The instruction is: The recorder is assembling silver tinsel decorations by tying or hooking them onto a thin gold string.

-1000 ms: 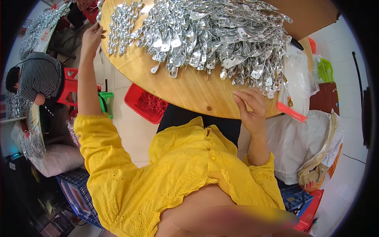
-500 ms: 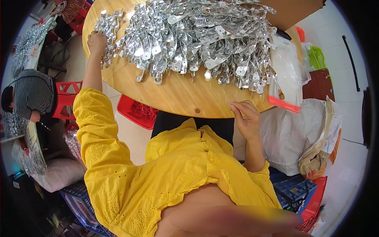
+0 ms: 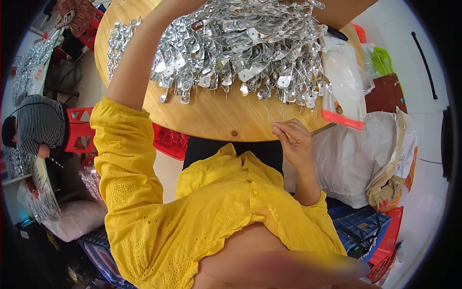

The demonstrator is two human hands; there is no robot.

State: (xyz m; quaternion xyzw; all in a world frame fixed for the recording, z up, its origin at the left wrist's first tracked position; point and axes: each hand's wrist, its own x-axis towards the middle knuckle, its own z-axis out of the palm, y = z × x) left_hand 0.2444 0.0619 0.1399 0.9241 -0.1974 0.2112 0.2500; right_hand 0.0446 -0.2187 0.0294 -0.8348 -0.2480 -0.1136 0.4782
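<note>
Resting at the near edge of the round wooden worktop point(image 3: 211, 115), the right hand point(image 3: 294, 142) has its fingers curled with the tips pinched together; something thin may be between them, too small to tell. The left hand is up past the top edge, out of view, so can't say what it's doing; only the yellow sleeve point(image 3: 125, 159) and forearm show, lying across the big pile of shiny silver metal pieces point(image 3: 240, 48). Just right of the right hand: clear plastic bags point(image 3: 344, 79) with a red strip, then a white sack point(image 3: 356, 159). Off to the left, another person in a striped top point(image 3: 41, 125) by a red stool point(image 3: 79, 135).
</note>
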